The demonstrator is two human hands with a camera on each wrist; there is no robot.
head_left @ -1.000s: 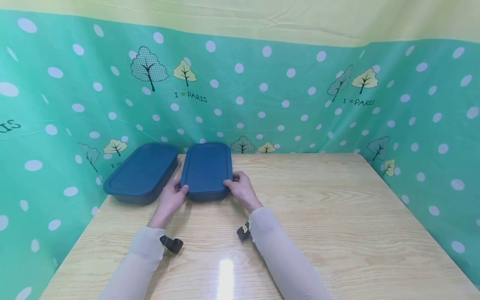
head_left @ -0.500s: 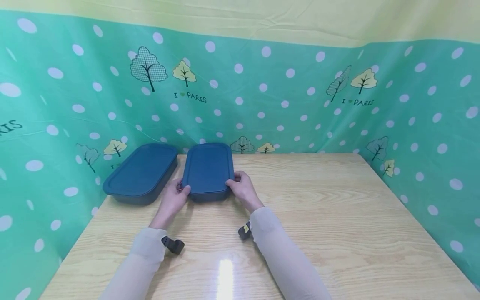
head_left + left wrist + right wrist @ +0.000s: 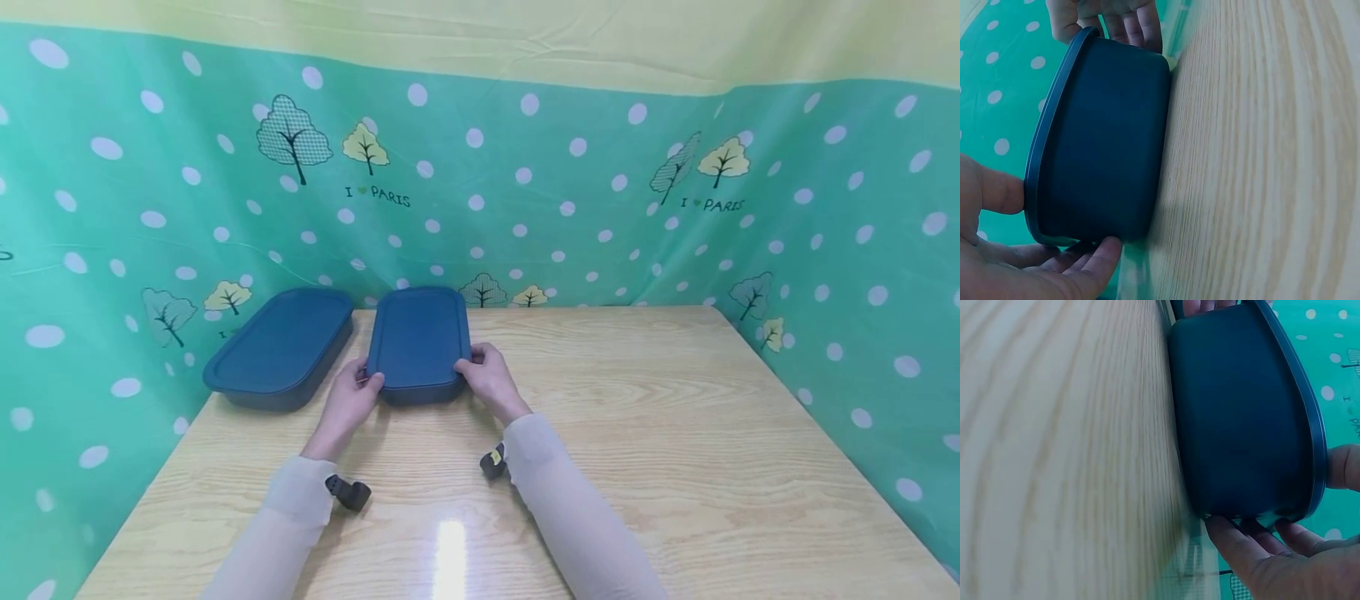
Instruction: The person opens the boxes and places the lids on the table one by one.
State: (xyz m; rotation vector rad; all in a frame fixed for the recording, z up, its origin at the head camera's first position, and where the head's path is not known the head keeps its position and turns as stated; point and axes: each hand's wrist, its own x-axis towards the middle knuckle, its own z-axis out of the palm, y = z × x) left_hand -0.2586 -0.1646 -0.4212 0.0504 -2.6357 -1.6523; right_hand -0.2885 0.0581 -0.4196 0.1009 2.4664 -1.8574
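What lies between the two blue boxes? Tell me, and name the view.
Between the left box and right box, the head view shows the left grip at the near end, holding the right box; beyond it, a narrow strip of bare table.

Had broad passage over the wood-grain tabletop (image 3: 675, 417) right of the right hand (image 3: 491, 386), bounded at side and back by the green polka-dot curtain (image 3: 847, 275). Could also pass between the sleeved forearms (image 3: 577, 508), but met black wrist cameras (image 3: 351, 494) jutting inward, and ahead the lidded navy box (image 3: 420, 342) gripped by both hands. Found only a narrow wedge between that and a second lidded box (image 3: 281, 346), with the left hand (image 3: 348, 402) at its near end. Met curtain close behind both boxes.
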